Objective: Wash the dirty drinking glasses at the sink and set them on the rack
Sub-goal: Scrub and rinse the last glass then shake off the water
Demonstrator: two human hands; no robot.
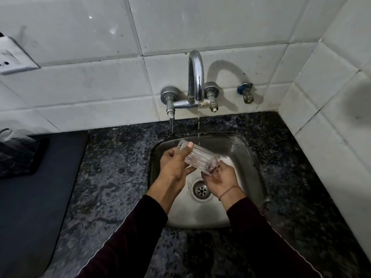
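A clear ribbed drinking glass lies tilted on its side over the steel sink, one end pointing up left. My left hand grips it near that upper end, thumb across the top. My right hand holds the lower right end with its fingers curled around it. A thin stream of water falls from the chrome tap just behind the glass.
A dark mat lies on the speckled granite counter to the left, with a clear glass standing at its far end. The sink drain sits below my hands. White tiled walls close the back and right; a socket is at upper left.
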